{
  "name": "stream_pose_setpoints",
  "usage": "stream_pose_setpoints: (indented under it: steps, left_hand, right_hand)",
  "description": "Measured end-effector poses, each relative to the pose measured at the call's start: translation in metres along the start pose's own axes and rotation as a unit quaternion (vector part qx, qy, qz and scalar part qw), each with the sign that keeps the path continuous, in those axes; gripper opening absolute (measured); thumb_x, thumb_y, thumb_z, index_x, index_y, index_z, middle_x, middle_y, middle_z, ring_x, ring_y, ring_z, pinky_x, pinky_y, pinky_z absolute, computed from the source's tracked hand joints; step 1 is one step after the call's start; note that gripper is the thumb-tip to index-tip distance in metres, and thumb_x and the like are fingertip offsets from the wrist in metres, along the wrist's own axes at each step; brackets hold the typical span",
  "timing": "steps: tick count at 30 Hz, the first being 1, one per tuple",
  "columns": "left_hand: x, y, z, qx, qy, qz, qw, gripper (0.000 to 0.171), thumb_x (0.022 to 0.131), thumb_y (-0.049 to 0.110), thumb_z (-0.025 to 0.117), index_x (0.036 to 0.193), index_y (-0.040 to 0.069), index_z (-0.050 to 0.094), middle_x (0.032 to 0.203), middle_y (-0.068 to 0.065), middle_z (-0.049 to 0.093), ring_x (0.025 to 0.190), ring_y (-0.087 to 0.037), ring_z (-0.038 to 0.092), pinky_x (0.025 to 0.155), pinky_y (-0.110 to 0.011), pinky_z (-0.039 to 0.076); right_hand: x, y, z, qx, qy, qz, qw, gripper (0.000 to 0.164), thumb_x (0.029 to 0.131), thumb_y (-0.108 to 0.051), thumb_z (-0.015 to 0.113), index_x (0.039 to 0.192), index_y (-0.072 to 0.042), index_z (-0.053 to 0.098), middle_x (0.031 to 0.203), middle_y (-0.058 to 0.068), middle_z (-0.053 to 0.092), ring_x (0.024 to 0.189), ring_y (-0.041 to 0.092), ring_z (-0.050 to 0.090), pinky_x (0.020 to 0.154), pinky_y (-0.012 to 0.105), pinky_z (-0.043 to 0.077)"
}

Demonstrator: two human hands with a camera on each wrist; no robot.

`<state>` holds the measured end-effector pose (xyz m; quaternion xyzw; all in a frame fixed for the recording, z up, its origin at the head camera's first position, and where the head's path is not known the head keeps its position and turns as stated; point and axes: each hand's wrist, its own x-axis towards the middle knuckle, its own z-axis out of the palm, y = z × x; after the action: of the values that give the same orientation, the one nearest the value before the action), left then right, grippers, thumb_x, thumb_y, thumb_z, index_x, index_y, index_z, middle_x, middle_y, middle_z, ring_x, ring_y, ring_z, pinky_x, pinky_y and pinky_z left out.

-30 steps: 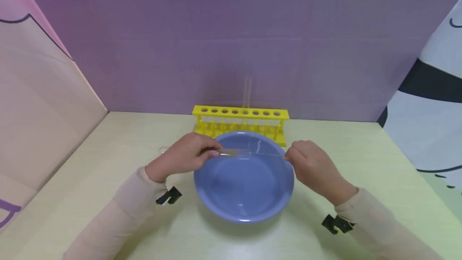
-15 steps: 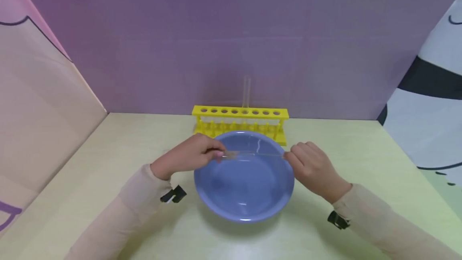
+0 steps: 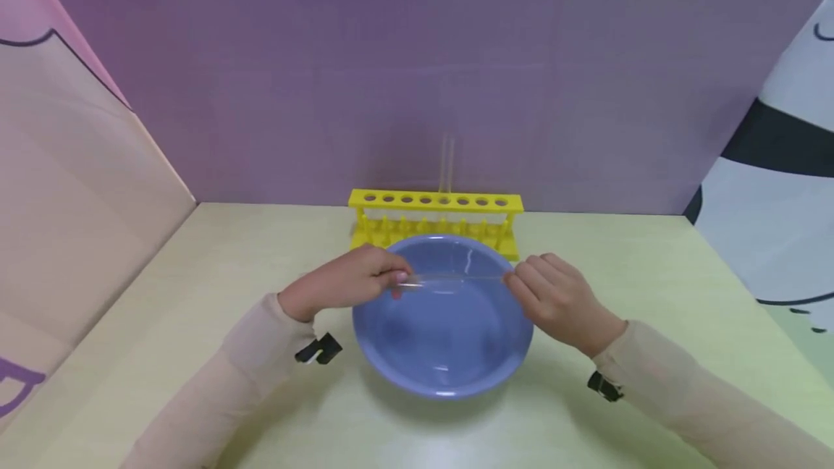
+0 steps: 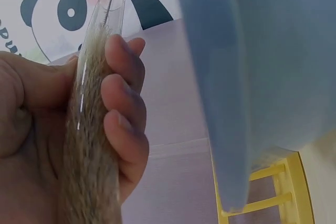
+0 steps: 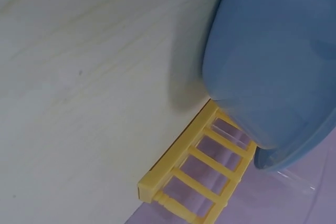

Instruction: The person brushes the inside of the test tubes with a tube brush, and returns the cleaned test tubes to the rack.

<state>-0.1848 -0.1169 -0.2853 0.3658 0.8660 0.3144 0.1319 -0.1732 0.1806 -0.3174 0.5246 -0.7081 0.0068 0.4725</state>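
Two bare hands meet above a round blue basin [image 3: 443, 391], holding a clear tube [image 4: 116, 10] and the brush [image 4: 93, 95] inside it. The left hand [image 3: 348, 282] has its fingers curled round the tube, thumb on one side and fingertips on the other. The right hand [image 3: 557, 301] is closed too, pinching the thin twisted wire handle [image 4: 108, 11] of the brush right at the tube's mouth. Pale bristles fill the gripped part of the tube, lighter near the mouth and browner farther down (this shows best from the left wrist, where the glass is close to the lens). From the head camera the tube and wire run roughly level from hand to hand, over the far half of the basin.

Just behind the basin, and partly hidden by it, stands a yellow rack [image 3: 435, 201] with a row of eight holes along its top. One more clear tube [image 3: 447, 165] rises upright at the fifth hole from the left. Everything rests on a pale wood-toned table [image 3: 274, 230]. Behind is a purple backdrop [image 3: 293, 93]; a panda drawing [image 4: 71, 14] decorates the panel on the right. Both forearms wear light, long sleeves [image 3: 221, 375].
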Motion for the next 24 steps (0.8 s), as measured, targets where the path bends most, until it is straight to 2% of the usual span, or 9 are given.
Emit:
stream_pose_setpoints:
  steps: [5, 14, 18, 24]
  left_hand:
    - [0.0, 0.0005, 0.0019, -0.012, -0.009, 0.001, 0.9999, 0.022, 0.099, 0.009, 0.045, 0.092, 0.004, 0.065, 0.075, -0.001, 0.063, 0.064, -0.01, 0.048, 0.061, -0.025, 0.041]
    - [0.0018, 0.0019, 0.0043, -0.037, -0.019, -0.01, 0.9991, 0.023, 0.099, 0.008, 0.044, 0.095, 0.006, 0.066, 0.074, 0.0, 0.062, 0.06, -0.01, 0.049, 0.06, -0.025, 0.043]
    - [0.0029, 0.0033, 0.0061, -0.038, -0.021, -0.01, 0.999, 0.023, 0.099, 0.009, 0.044, 0.095, 0.008, 0.067, 0.072, 0.002, 0.061, 0.057, -0.009, 0.047, 0.058, -0.024, 0.042]
    - [0.0038, 0.0072, 0.0065, -0.046, -0.028, -0.01, 0.9985, 0.023, 0.099, 0.01, 0.045, 0.097, 0.006, 0.067, 0.073, -0.003, 0.061, 0.054, -0.008, 0.044, 0.055, -0.023, 0.04]
  right_hand:
    - [0.0018, -0.0017, 0.001, -0.012, -0.002, -0.014, 1.0, 0.029, 0.1, -0.002, 0.039, 0.081, 0.003, 0.06, 0.069, 0.009, 0.055, 0.059, 0.02, 0.052, 0.052, 0.029, 0.045]
    - [0.0029, -0.0035, 0.0064, -0.008, 0.034, -0.036, 0.999, 0.022, 0.094, 0.007, 0.044, 0.081, 0.004, 0.062, 0.072, 0.012, 0.058, 0.058, 0.023, 0.052, 0.052, 0.031, 0.045]
    - [0.0046, -0.0051, 0.0045, -0.01, 0.026, -0.036, 0.999, 0.023, 0.095, 0.007, 0.042, 0.083, 0.005, 0.062, 0.072, 0.012, 0.058, 0.059, 0.023, 0.052, 0.052, 0.031, 0.046]
    - [0.0072, -0.0091, 0.0027, 0.001, 0.025, -0.019, 1.0, 0.023, 0.096, 0.005, 0.043, 0.083, 0.005, 0.062, 0.071, 0.012, 0.057, 0.057, 0.023, 0.05, 0.049, 0.031, 0.043]
